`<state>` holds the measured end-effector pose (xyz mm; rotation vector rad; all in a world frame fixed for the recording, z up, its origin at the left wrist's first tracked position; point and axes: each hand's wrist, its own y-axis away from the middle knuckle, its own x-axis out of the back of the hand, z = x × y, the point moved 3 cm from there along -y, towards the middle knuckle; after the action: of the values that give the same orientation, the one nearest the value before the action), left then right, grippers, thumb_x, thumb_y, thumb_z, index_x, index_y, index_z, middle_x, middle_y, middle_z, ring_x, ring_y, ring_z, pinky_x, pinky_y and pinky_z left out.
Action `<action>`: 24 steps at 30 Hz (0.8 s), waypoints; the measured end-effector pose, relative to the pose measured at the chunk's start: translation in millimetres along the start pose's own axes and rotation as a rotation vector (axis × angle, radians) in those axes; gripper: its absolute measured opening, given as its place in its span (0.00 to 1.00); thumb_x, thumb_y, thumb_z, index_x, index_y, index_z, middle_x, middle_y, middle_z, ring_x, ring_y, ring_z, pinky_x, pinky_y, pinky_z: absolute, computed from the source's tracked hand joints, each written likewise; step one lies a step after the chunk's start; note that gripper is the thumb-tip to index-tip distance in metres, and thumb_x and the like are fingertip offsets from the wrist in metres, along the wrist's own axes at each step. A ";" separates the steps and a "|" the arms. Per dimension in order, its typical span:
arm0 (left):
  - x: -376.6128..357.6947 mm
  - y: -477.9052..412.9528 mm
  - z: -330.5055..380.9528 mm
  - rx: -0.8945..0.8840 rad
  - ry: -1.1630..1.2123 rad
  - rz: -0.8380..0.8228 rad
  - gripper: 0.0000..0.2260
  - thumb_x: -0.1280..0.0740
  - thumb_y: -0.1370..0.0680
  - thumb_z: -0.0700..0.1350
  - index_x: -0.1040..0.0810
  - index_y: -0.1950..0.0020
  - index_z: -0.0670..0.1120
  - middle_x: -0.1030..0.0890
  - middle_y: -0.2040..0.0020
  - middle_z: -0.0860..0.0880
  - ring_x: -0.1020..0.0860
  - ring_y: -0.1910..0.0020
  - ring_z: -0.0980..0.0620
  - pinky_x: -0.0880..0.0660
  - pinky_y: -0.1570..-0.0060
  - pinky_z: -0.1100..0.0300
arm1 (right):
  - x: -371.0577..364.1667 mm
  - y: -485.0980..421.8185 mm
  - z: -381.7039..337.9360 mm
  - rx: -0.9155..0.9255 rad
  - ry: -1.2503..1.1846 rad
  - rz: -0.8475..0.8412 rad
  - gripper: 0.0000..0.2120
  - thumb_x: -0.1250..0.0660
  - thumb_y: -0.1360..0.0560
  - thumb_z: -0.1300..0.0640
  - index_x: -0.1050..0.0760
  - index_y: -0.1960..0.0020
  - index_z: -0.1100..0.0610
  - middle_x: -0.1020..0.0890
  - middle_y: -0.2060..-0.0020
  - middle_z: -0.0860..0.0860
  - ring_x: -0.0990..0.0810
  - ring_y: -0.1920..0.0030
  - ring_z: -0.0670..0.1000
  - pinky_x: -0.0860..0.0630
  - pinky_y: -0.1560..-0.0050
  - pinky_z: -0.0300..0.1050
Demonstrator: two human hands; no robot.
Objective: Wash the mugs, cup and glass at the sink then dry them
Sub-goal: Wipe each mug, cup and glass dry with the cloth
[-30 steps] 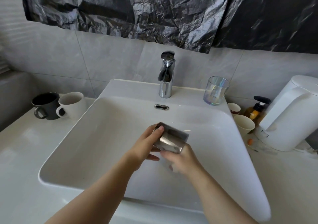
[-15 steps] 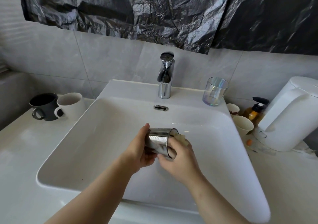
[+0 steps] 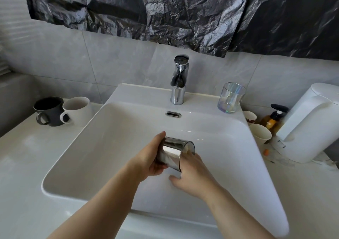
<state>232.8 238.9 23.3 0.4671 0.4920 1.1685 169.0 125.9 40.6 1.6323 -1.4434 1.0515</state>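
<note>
Steel cup (image 3: 172,153): held on its side above the basin of the sink (image 3: 110,147), mouth turned right, clear of the basin floor
Left hand (image 3: 150,158): wrapped round the cup's closed end and wall, gripping it
Right hand (image 3: 194,172): fingers pushed into the cup's mouth, thumb outside below the rim; a pale scrap shows at the rim, perhaps a sponge; with the fingers hidden, I cannot tell whether they are curled or straight
Step in hand: I read this as scrubbing the cup's inside, early in the washing; I judge drying not yet begun
Next move: a rinse under the tap (image 3: 178,84), which shows no stream; I would free one hand for the lever and trust the other alone with wet, slick metal
Waiting items: glass (image 3: 230,100) on the back ledge right of the tap; black mug (image 3: 48,110) and white mug (image 3: 77,109) side by side on the left counter
Surroundings: paper cups (image 3: 259,133), pump bottle (image 3: 273,121) and white appliance (image 3: 311,125) crowd the right counter; black sheet (image 3: 165,9) hangs above
Obstructions: nothing lies between cup and tap; the glass stands near enough to the tap to be knocked
</note>
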 end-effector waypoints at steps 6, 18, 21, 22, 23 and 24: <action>-7.1 7.5 9.7 -0.438 -0.103 -0.021 0.09 0.37 0.23 0.56 0.22 0.52 0.53 0.21 0.59 0.50 0.22 0.59 0.53 0.24 0.59 0.59 | -5.6 4.8 1.3 -0.347 -0.932 -0.066 0.16 0.32 0.26 0.63 0.25 0.41 0.48 0.17 0.50 0.48 0.17 0.55 0.45 0.20 0.61 0.45; -7.3 8.5 -0.1 -0.201 -0.173 -0.106 0.17 0.44 0.22 0.64 0.27 0.43 0.55 0.21 0.58 0.47 0.22 0.70 0.50 0.26 0.70 0.61 | -8.4 1.1 20.9 -0.289 -0.620 0.144 0.16 0.31 0.28 0.60 0.23 0.42 0.50 0.16 0.49 0.48 0.19 0.47 0.50 0.23 0.45 0.46; -8.6 5.5 2.7 -0.336 -0.163 -0.035 0.09 0.41 0.20 0.57 0.29 0.45 0.55 0.28 0.66 0.49 0.32 0.74 0.53 0.34 0.72 0.63 | -10.8 0.5 10.9 -0.298 -0.782 0.090 0.16 0.33 0.26 0.62 0.24 0.40 0.49 0.17 0.48 0.48 0.19 0.48 0.48 0.22 0.45 0.48; -8.3 4.8 4.2 -0.401 -0.159 -0.039 0.06 0.40 0.20 0.54 0.30 0.45 0.55 0.29 0.66 0.48 0.32 0.74 0.53 0.34 0.72 0.61 | -9.7 0.7 7.4 -0.296 -0.979 0.046 0.16 0.34 0.25 0.64 0.24 0.42 0.48 0.17 0.49 0.48 0.18 0.50 0.47 0.19 0.49 0.49; -7.5 5.0 5.6 -0.460 -0.181 -0.049 0.05 0.38 0.20 0.51 0.31 0.44 0.55 0.28 0.66 0.48 0.32 0.73 0.52 0.33 0.72 0.60 | -7.4 1.6 5.1 -0.293 -1.199 -0.014 0.15 0.36 0.24 0.65 0.23 0.42 0.49 0.16 0.51 0.48 0.18 0.52 0.47 0.18 0.56 0.48; -7.1 5.5 5.8 -0.514 -0.222 -0.064 0.08 0.36 0.20 0.49 0.32 0.43 0.56 0.27 0.64 0.46 0.30 0.72 0.51 0.31 0.71 0.60 | -5.0 2.7 6.5 -0.311 -1.397 -0.078 0.13 0.36 0.24 0.63 0.23 0.43 0.51 0.16 0.52 0.48 0.18 0.54 0.46 0.19 0.62 0.46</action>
<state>229.9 233.4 32.0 0.1304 0.0060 1.1159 166.9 121.8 33.4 2.1976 -2.1259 -0.5907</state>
